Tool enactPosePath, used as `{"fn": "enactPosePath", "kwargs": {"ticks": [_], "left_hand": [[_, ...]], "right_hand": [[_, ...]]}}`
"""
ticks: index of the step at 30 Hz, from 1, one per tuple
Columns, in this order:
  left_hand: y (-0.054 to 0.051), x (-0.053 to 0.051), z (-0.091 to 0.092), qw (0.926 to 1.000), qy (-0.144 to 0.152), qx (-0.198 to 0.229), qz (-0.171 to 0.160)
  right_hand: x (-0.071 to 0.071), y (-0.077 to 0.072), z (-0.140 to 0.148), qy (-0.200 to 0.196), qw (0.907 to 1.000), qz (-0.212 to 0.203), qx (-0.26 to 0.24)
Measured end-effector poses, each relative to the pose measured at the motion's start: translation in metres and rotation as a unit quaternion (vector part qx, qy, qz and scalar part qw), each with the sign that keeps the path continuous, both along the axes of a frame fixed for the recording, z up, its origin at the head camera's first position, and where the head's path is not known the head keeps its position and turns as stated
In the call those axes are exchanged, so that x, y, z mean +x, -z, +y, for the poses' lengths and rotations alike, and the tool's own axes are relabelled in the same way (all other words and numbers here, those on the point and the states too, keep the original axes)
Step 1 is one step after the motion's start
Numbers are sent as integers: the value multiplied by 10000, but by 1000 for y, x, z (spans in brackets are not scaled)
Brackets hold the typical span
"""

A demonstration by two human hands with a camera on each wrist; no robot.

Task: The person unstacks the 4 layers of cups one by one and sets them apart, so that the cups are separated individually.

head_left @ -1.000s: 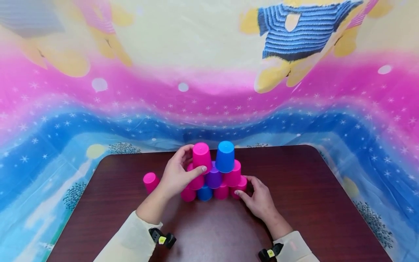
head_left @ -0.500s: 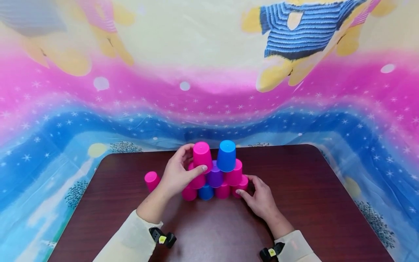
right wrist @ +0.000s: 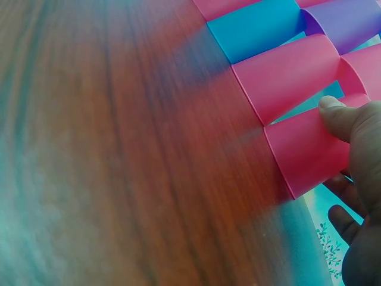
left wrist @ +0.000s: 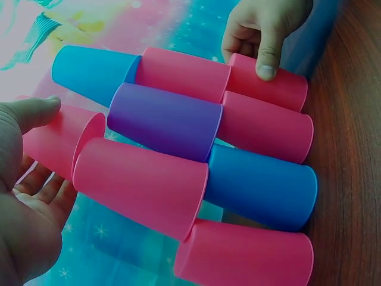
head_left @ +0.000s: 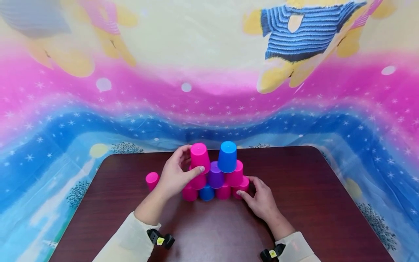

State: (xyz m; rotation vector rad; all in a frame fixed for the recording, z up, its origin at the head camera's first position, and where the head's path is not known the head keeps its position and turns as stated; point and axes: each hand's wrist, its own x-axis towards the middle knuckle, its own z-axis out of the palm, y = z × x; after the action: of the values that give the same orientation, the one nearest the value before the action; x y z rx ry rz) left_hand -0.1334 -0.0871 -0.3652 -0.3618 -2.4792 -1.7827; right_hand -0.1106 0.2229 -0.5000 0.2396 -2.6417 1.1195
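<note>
While left hand [head_left: 175,175] pinches the upper pink cup [head_left: 200,157] between thumb and fingers, right hand [head_left: 262,201] grips the bottom-row end pink cup [head_left: 243,184]. Upper blue cup [head_left: 227,158]: just right of left grip. Purple cup [head_left: 216,177]: lower, between grips. Lone pink cup [head_left: 152,180]: left of left hand.

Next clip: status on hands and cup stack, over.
Left hand gripping top-tier pink cup. Right hand holding bottom-right pink cup. Lone pink cup apart at left; no obstruction seen.
</note>
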Motion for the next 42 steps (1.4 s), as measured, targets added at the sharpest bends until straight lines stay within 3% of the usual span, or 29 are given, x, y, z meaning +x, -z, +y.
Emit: {"fn": "enactPosePath", "kwargs": {"ticks": [15, 23, 42], "left_hand": [[3, 1, -14, 9997, -156, 109, -129], [3, 2, -19, 9995, -99, 303, -33], [5, 3, -31, 9995, -127, 276, 39]], "right_hand": [[0, 1, 0, 0, 10000, 31, 20], [0, 2, 1, -4, 10000, 52, 15], [0, 2, 1, -39, 10000, 51, -2]]}}
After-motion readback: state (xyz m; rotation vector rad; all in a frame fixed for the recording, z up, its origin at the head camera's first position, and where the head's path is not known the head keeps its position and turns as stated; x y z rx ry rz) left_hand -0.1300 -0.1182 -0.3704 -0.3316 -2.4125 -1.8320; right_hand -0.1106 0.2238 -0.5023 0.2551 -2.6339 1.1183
